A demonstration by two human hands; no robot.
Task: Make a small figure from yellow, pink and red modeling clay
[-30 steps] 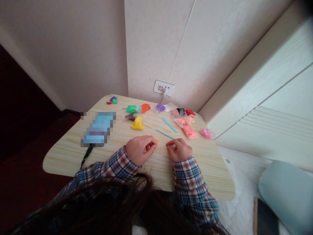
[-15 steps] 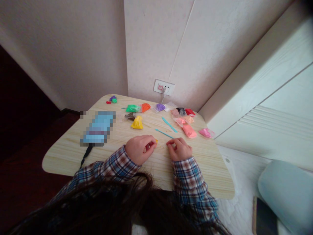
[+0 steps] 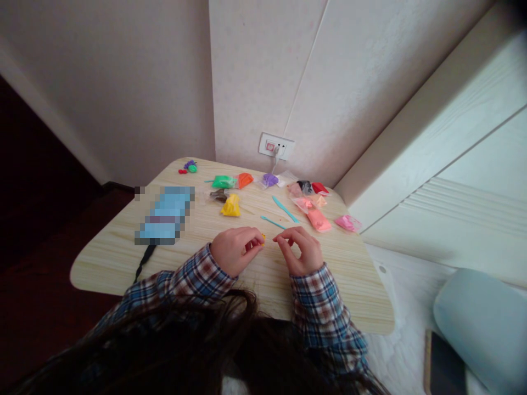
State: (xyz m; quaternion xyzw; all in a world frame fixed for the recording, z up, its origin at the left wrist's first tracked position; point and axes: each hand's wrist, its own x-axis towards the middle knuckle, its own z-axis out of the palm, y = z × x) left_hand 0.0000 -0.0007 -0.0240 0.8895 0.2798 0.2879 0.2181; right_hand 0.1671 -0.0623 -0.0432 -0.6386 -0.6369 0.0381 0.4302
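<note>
My left hand (image 3: 235,249) rests on the light wooden table (image 3: 123,249) with its fingers curled, and a small yellow piece of clay (image 3: 263,237) shows at its fingertips. My right hand (image 3: 298,250) hovers just to the right, thumb and forefinger pinched together near the yellow piece; whatever is between them is too small to make out. Both sleeves are plaid. A thin teal modelling tool (image 3: 272,222) lies just beyond my hands, and a wider teal tool (image 3: 285,209) lies behind it.
Small bags of coloured clay lie along the far edge: green (image 3: 223,181), orange (image 3: 245,180), yellow (image 3: 231,206), purple (image 3: 270,179), pink (image 3: 347,223). A blurred blue object (image 3: 164,214) sits at the left. A wall socket (image 3: 276,147) is behind; a white cabinet (image 3: 453,164) stands right.
My right hand has lifted off the table and moved slightly left toward the yellow piece, its fingers now pinched. The left hand has stayed put.
</note>
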